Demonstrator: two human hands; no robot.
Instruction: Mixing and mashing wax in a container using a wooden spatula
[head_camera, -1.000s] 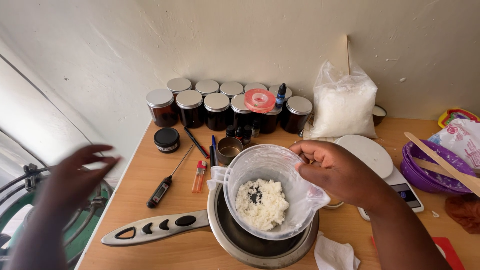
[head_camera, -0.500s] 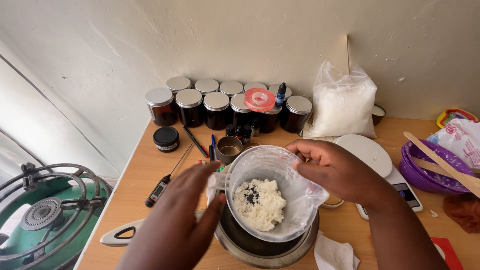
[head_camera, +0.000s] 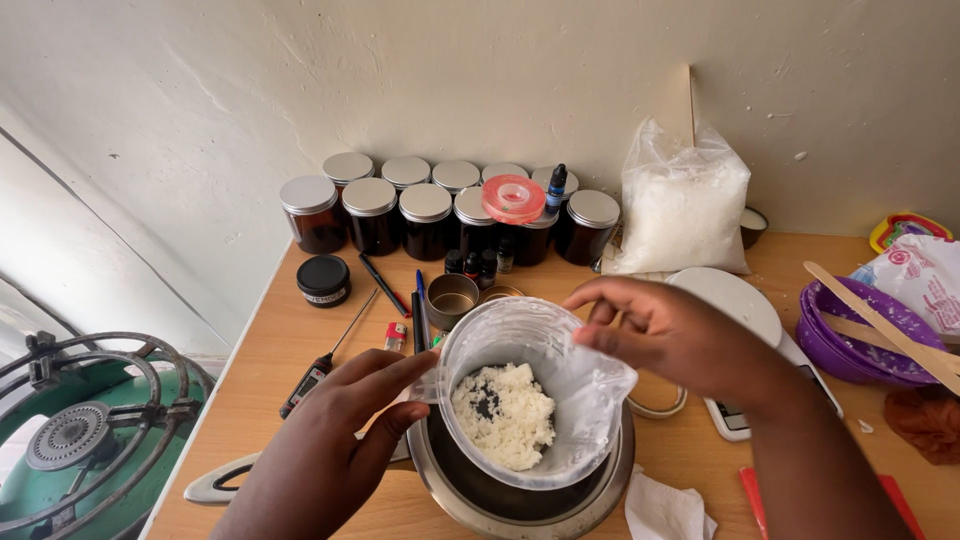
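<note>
At the far left, off the tabletop edge, sits a green gas burner with a dark ring grate (head_camera: 75, 435). On the light wooden tabletop (head_camera: 290, 350) lie a small round black tin with a pale label band (head_camera: 324, 280) and a black probe thermometer (head_camera: 320, 366). Against the cream wall stand dark amber jars with silver lids (head_camera: 430, 212).

The left hand (head_camera: 335, 440) has its grip pinched on the handle of the clear plastic measuring jug holding white flakes (head_camera: 520, 400), which rests tilted in a steel saucepan (head_camera: 520, 500) near the front edge. The right hand (head_camera: 675, 335) hovers over the jug's rim, fingers loosely curled, gripping nothing I can see.

Rightward: a clear bag of white flakes (head_camera: 685, 205), a white scale (head_camera: 745, 320), a purple bowl (head_camera: 860, 335). Open wood shows behind the saucepan handle.
</note>
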